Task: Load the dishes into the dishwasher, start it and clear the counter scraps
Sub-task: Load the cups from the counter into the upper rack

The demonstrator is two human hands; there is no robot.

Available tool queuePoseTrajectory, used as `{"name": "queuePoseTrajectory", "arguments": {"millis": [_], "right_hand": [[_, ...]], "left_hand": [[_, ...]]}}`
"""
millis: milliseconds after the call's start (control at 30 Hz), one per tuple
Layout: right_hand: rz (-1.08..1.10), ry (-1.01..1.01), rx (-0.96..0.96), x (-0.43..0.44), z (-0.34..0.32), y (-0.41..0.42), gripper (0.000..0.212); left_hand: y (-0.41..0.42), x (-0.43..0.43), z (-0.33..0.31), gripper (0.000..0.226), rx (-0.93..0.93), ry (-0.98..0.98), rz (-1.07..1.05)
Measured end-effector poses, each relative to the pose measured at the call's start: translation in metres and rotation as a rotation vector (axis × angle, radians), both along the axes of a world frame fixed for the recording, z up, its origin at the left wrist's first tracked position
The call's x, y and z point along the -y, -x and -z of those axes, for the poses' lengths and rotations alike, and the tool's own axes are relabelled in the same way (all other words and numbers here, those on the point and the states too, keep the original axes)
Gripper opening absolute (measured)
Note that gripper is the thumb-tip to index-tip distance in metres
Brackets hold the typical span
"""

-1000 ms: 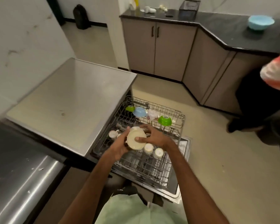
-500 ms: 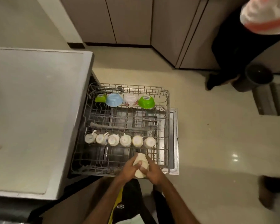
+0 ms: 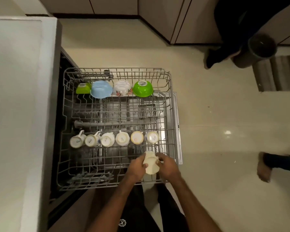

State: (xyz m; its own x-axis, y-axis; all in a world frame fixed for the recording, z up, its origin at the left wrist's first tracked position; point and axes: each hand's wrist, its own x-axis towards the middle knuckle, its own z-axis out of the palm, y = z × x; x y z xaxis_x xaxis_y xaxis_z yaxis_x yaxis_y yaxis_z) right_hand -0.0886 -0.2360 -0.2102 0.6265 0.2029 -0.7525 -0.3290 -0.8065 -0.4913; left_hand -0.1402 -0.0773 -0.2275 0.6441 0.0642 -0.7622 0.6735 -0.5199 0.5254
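Note:
The grey wire dishwasher rack [image 3: 167,81] is pulled out over the floor. At its near right corner both hands hold a stack of cream saucers [image 3: 150,164] on edge: my left hand [image 3: 136,168] grips its left side and my right hand [image 3: 167,166] grips its right side. Just beyond stands a row of several upturned cups [image 3: 122,138]. Along the far side lie a small green bowl [image 3: 82,88], a blue bowl [image 3: 100,89], a floral white bowl [image 3: 122,88] and a green bowl [image 3: 142,89], all upside down.
The steel counter top [image 3: 15,97] runs along the left beside the open dishwasher. Another person's dark legs [image 3: 224,39] and a dark round bin [image 3: 261,47] stand at the far right by the cabinets [image 3: 157,17]. A bare foot [image 3: 263,168] is on the floor at right.
The view has tilted down over the rack. Both hands have carried the saucers from above the cup row to the rack's near right corner and lowered them among the wires.

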Motion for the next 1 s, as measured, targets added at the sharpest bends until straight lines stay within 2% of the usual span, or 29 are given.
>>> {"name": "queuePoseTrajectory", "arguments": {"millis": [133,233,367,500,700,1000], "right_hand": [[0.006,-0.026,0.002,0.005,0.001,-0.007,0.037],[-0.049,-0.024,0.010,0.009,0.001,-0.010,0.038],[-0.067,-0.032,0.019,0.011,0.001,-0.011,0.041],[-0.066,-0.041,0.018,0.012,0.002,-0.007,0.043],[-0.093,-0.102,0.067,0.022,-0.003,-0.002,0.046],[-0.148,-0.082,-0.011,0.029,0.004,0.002,0.048]], "left_hand": [[0.006,0.006,-0.004,0.070,-0.025,0.035,-0.011],[0.011,0.013,-0.003,0.077,-0.058,-0.017,0.100],[0.013,0.013,-0.002,0.075,-0.062,-0.085,0.179],[0.011,0.010,-0.004,0.073,-0.053,-0.065,0.201],[0.009,0.011,-0.012,0.070,0.103,-0.008,0.139],[0.008,0.014,-0.011,0.069,0.047,-0.080,0.207]]}}
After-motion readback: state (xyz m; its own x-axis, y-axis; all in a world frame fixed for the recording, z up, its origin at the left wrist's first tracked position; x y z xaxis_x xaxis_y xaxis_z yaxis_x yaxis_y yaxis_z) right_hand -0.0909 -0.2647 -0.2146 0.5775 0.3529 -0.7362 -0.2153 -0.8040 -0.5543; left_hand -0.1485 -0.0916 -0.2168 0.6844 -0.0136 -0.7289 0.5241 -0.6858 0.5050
